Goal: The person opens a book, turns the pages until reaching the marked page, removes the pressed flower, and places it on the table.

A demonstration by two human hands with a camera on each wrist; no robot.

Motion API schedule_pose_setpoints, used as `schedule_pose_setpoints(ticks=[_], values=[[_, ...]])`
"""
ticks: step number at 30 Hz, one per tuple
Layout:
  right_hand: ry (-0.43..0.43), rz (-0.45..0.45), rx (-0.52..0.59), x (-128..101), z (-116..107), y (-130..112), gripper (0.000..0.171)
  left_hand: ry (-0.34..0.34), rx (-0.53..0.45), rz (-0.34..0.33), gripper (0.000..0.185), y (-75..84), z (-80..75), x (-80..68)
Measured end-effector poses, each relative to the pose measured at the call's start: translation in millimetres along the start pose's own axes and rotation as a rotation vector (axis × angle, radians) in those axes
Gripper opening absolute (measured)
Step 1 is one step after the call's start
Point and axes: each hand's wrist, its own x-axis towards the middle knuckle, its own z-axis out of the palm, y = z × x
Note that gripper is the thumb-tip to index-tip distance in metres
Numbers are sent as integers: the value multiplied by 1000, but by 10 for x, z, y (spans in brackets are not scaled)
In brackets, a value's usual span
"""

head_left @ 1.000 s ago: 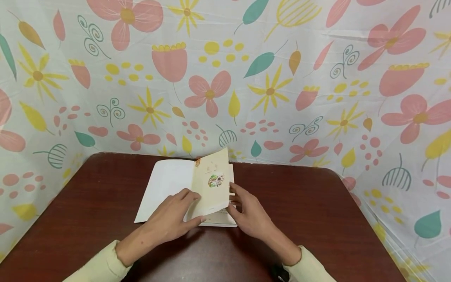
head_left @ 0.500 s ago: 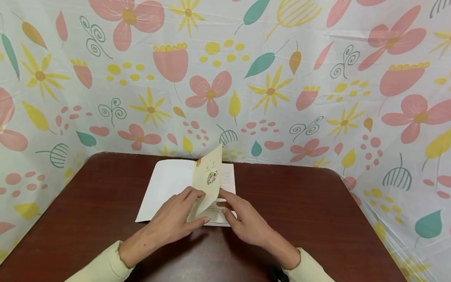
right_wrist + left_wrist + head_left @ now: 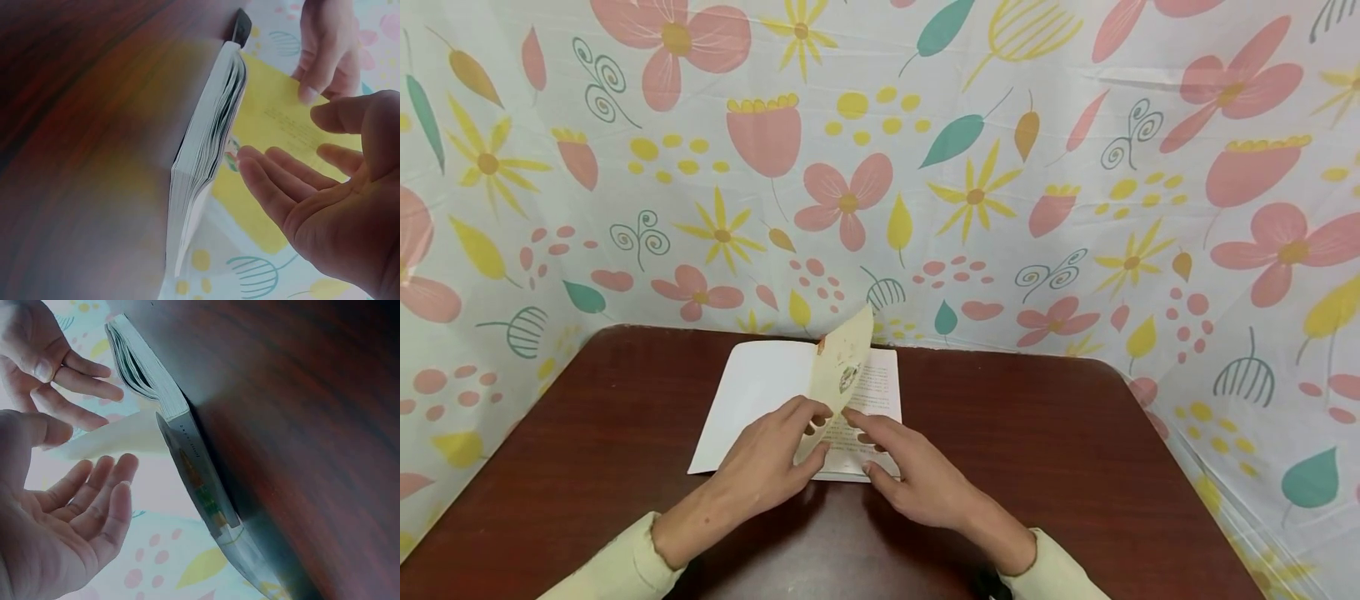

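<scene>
A thin book (image 3: 880,387) lies open on the dark wooden table (image 3: 1075,467), its white inside cover (image 3: 752,400) flat on the left. One cream page (image 3: 844,367) with a small picture stands nearly upright over the spine. My left hand (image 3: 775,467) is at that page's lower edge, the page passing between thumb and straight fingers. My right hand (image 3: 910,471) rests straight fingers on the printed right-hand page. The left wrist view shows the left hand (image 3: 69,519) spread beside the page (image 3: 119,437). In the right wrist view the right hand (image 3: 331,212) lies flat beside the page block (image 3: 200,156).
A floral plastic cloth (image 3: 1000,167) hangs as a wall behind and along both sides of the table. The table's rounded corners show at the back left and back right. Pale sleeves cover both forearms.
The cream page has swung up from leaning right to nearly upright. My right hand slid from the book's right edge leftward onto the printed page. The left hand has barely moved.
</scene>
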Motion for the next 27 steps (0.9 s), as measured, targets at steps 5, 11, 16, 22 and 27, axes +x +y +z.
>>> schedule_pose_setpoints(ticks=[5, 11, 16, 22, 27], values=[[-21, 21, -8, -4, 6, 13, 76, 52, -1, -49, 26, -18, -44, 27], [-16, 81, -24, -1, 2, 33, 63, 117, 21, -95, 30, -58, -169, 68], [-16, 108, -99, 7, 0, 60, 49, 171, 7, -104, 24, -84, -322, 93], [-32, 137, -216, -1, -7, 98, 47, 195, 4, -203, 37, -101, -508, 115], [-27, 128, -337, -12, -5, 141, 50, 182, 33, -284, 52, -173, -607, 144]])
